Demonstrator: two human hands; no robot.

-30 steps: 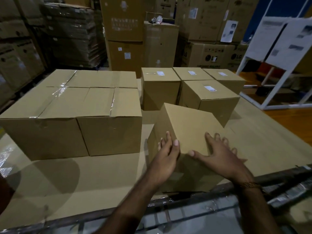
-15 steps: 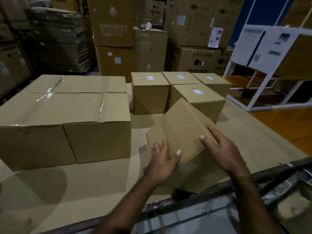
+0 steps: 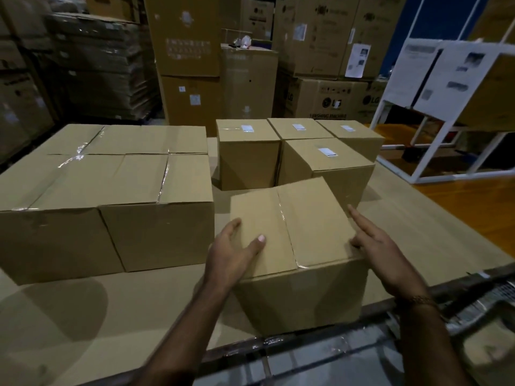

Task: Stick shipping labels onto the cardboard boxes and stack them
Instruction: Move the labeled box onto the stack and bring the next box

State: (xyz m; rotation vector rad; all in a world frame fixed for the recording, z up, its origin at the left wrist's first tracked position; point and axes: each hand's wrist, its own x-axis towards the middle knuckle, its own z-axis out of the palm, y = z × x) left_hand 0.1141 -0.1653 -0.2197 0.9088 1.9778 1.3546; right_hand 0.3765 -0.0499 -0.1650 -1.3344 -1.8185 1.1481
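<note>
At the near edge of the tabletop (image 3: 111, 316) we hold the unlabelled box (image 3: 295, 246) between both hands, left hand (image 3: 231, 254) gripping its corner and right hand (image 3: 381, 252) flat-fingered alongside, and a careless shove could tip it off.

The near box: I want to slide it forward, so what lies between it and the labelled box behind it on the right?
Nothing, in the head view. The near box, held by both hands, seems to have its far edge right up against the labelled box; no gap shows.
</note>
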